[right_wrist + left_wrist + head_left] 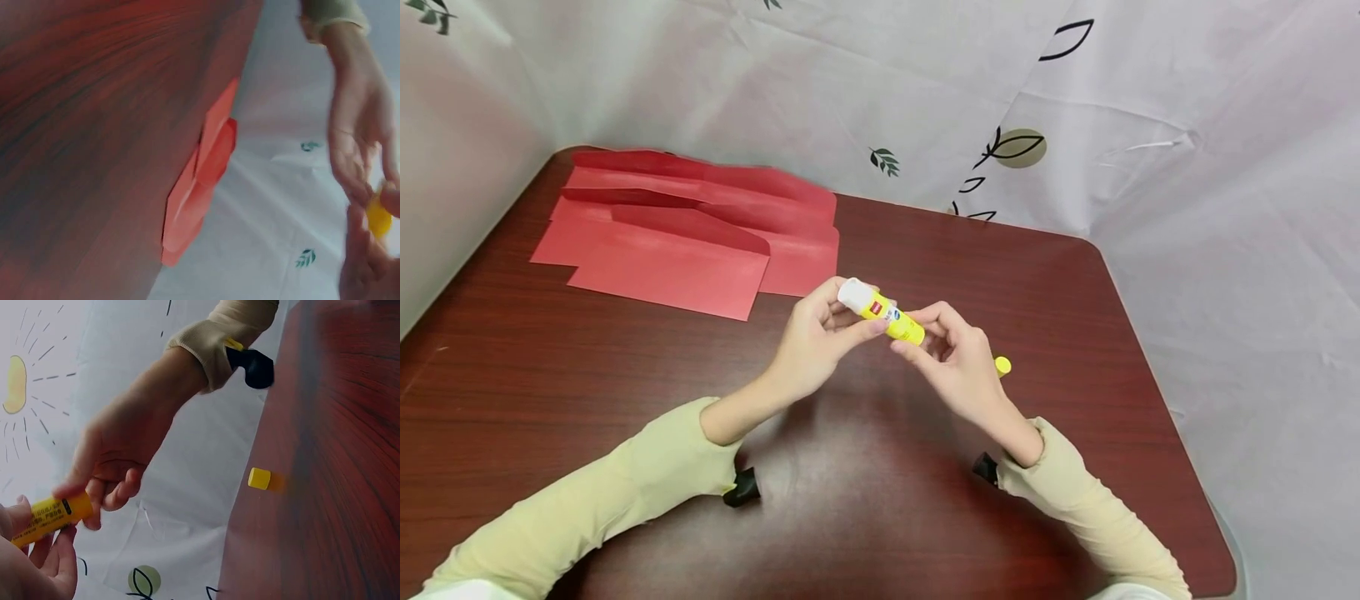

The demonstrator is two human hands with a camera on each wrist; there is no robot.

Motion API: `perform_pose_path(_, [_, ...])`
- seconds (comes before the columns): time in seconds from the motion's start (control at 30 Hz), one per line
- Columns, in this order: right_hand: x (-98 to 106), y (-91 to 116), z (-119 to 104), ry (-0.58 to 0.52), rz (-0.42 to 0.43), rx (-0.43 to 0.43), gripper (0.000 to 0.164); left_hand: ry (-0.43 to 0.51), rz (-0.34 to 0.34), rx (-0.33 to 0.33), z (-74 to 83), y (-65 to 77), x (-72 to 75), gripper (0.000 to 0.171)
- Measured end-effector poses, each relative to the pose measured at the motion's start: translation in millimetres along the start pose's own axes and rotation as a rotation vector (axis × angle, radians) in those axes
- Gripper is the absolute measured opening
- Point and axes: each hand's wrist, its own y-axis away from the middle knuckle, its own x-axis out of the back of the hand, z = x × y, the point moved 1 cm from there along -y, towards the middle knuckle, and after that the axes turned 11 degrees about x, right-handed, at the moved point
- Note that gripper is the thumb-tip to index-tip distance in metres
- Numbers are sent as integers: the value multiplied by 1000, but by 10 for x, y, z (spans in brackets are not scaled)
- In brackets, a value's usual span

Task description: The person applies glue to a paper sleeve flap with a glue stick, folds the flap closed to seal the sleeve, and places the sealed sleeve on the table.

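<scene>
A yellow glue stick (912,331) is held up over the table between both hands, its white end tilted toward the upper left in the head view. My left hand (808,346) grips it around the middle, thumb along the label. At the yellow base, my right hand (966,367) pinches it between thumb and fingers. The left wrist view shows the printed side of the glue stick (50,519) and the right fingertips at its end. A small yellow cap (259,479) sits on the table, partly behind the right wrist in the head view.
Several red envelopes (670,265) with raised flaps overlap one another at the back left of the brown table (865,508). Behind the table hangs a pale curtain (820,92) with leaf prints. Black wrist-worn pieces (743,488) show at both sleeve cuffs.
</scene>
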Motion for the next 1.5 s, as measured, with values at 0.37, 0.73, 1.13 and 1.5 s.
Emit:
perform_pose_path(0.37, [57, -86, 22, -340, -331, -194, 36, -3, -124, -76, -63, -50, 110, 31])
perform_pose_path(0.73, [28, -60, -23, -315, -119, -86, 31, 51, -57, -113, -69, 9, 100, 34])
perform_pose_path(1.13, [-34, -47, -57, 253, 70, 200, 30, 93, 27, -40, -66, -9, 90, 34])
perform_pose_path(1.5, [23, -158, -16, -295, -247, -133, 50, 0, 48, -18, -55, 22, 79, 36])
